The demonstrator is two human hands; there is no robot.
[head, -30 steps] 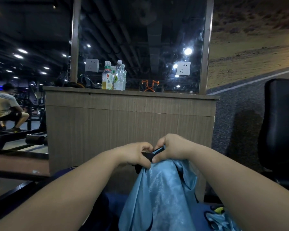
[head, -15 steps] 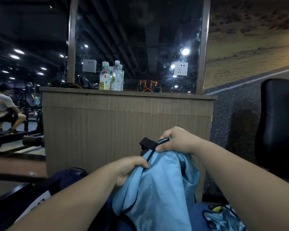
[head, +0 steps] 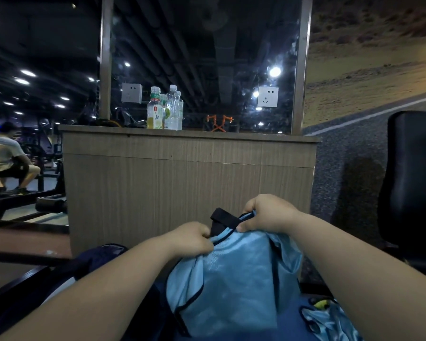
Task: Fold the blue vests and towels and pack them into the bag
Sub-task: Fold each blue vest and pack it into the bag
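A light blue vest (head: 234, 286) with dark trim hangs in front of me, held up by its top edge. My left hand (head: 192, 238) pinches the left part of that edge, fingers curled. My right hand (head: 268, 214) grips the right part, a little higher, beside a black strap (head: 225, 219) that sticks up between the hands. Another crumpled light blue vest (head: 330, 321) lies at the bottom right on a blue surface. A dark blue bag (head: 101, 257) sits low at the left, mostly hidden behind my left forearm.
A wooden counter (head: 190, 168) stands straight ahead with drink bottles (head: 164, 109) on top and a mirror behind. A black padded seat (head: 411, 183) is at the right. A person (head: 8, 158) sits on gym equipment at the far left.
The hands started together at the vest's top; the left dropped and slid left along the edge, then came back up closer to the right hand. The vest now hangs spread wider.
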